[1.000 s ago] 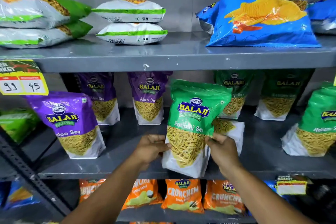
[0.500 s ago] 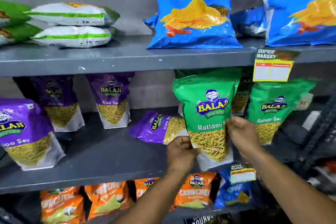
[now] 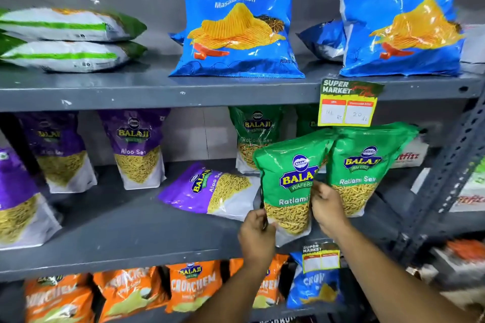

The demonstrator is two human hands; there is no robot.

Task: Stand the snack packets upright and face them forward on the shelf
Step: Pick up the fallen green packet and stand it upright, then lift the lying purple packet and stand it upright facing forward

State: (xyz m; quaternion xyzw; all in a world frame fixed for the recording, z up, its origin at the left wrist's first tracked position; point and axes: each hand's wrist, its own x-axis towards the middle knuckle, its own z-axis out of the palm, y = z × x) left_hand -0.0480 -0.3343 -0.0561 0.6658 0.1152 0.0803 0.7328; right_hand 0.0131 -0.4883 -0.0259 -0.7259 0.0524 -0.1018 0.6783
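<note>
While the green foil Ratlami Sev packet [image 3: 287, 186] stands upright at the front edge of the grey metal middle shelf [image 3: 131, 249], label forward, left hand [image 3: 256, 237] and right hand [image 3: 326, 208] pinch its lower edges, probably to square it beside the neighbouring green packet [image 3: 364, 165].

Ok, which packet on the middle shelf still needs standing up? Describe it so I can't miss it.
Look at the grey middle shelf, left of the green Ratlami Sev packet held by both hands. The purple Aloo Sev packet there lies flat on its back, top pointing left; the other purple packets stand upright.
</note>
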